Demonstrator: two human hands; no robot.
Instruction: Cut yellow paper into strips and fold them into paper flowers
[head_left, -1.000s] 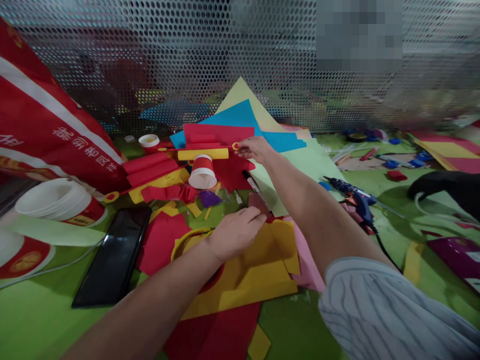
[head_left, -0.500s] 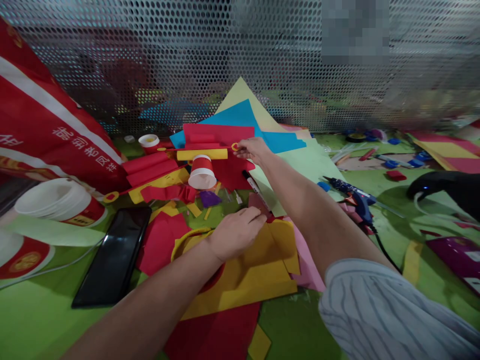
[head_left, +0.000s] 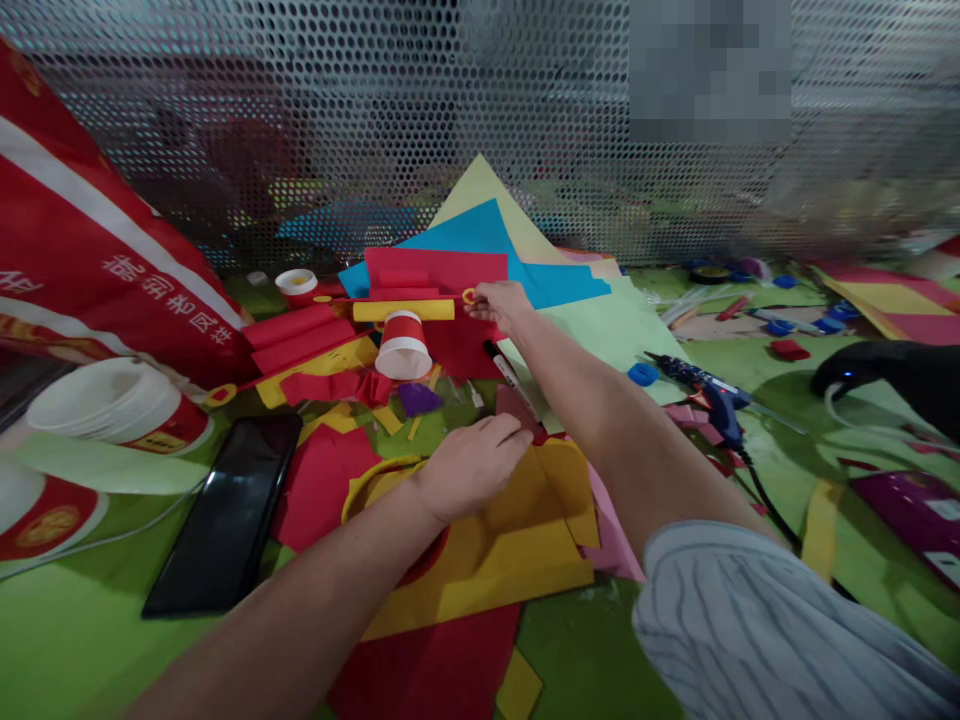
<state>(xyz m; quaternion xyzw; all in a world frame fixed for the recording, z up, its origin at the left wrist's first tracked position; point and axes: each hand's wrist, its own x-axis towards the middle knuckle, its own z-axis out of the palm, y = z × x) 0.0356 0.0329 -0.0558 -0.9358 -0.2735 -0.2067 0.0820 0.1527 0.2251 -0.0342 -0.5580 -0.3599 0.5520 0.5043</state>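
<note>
My right hand reaches to the back, its fingers pinched at a small yellow ring on the end of a thin red strip. Along this strip lie a yellow paper roll and red paper. Just below the roll, a red-and-white paper cup lies tipped with its mouth toward me. My left hand is closed above a folded yellow paper, beside a dark red paper piece. Whatever its fingers may hold is hidden. A marker lies between the hands.
On the left are a black phone, stacked paper cups and a red bag. A glue gun with its cord and a purple box lie at right. Behind everything stands a perforated metal screen.
My right hand has shifted very slightly while staying at the yellow ring. The left hand stays in place. The view has turned a little.
</note>
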